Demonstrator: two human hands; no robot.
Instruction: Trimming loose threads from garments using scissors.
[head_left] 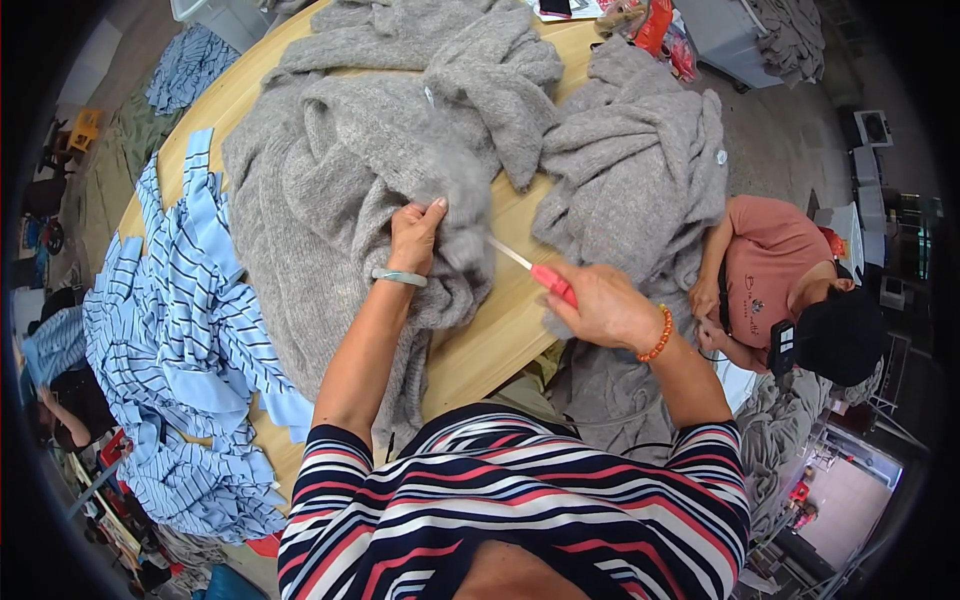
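Observation:
A large heap of grey fuzzy knitwear (330, 170) covers the middle of the wooden table. My left hand (413, 240), with a pale bangle at its wrist, is closed on a fold of this knit. To the right of it, my right hand (610, 308) grips a tool by its red handle (556, 285). The tool's thin pale shaft points up and left at the edge of the knit; its tip is blurred, so its exact kind does not show.
Blue striped garments (190, 340) pile up on the table (480, 358) at left. A second grey knit heap (640, 150) lies at right, beside a person in a pink shirt (775, 270). Red plastic packaging (655, 28) sits at the far edge. Another person is partly visible at far left.

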